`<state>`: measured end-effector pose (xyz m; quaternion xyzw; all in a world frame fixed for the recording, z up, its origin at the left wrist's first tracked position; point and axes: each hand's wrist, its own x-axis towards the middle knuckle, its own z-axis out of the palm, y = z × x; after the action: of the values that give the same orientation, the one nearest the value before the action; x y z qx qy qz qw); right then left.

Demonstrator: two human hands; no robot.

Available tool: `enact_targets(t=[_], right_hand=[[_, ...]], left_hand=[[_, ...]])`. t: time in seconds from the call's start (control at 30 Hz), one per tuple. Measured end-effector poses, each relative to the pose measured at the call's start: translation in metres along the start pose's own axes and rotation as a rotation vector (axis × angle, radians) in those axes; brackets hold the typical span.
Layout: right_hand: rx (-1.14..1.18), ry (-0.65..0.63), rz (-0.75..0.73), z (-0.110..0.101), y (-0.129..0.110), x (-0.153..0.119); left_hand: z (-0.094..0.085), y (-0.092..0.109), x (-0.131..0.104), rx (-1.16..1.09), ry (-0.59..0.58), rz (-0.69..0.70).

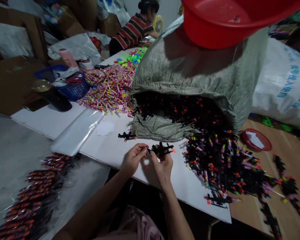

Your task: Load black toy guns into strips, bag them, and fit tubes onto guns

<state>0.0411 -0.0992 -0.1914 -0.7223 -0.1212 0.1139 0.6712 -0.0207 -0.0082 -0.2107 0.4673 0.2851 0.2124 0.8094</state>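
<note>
Near the white table's front edge, my right hand (162, 163) is closed round a small black toy gun (161, 149) with an orange tip at its right end. My left hand (135, 158) pinches a small red piece (147, 147) at the left end of that toy. Another black toy (127, 135) lies on the table (102, 146) beyond my left hand. Right of my hands spreads a heap of black toys mixed with colourful sticks (215, 160). Behind them a grey-green woven sack (162, 128) lies open, full of black and orange pieces.
Colourful small tubes (112, 86) are piled at the back left, beside a blue basket (73, 86) and dark bottle (56, 98). Clear plastic bags (77, 130) lie left. A red basin (207, 36) rests on the sack. A person (133, 31) sits behind.
</note>
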Motion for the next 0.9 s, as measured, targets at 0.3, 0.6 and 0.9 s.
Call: enact_targets(t=[0.3,0.6,0.9], right_hand=[[-0.020,0.036,-0.022,-0.008,-0.007,-0.007],[0.110,0.051,0.123,-0.007,0.001,-0.013],[0.197,0.261,0.008,-0.058,0.005,0.024]], left_hand=[[0.008,-0.010,-0.009,0.157,0.015,0.096],[-0.004,-0.015,-0.025,0.769,-0.034,0.687],[-0.037,0.006,-0.004,1.144,-0.141,0.575]])
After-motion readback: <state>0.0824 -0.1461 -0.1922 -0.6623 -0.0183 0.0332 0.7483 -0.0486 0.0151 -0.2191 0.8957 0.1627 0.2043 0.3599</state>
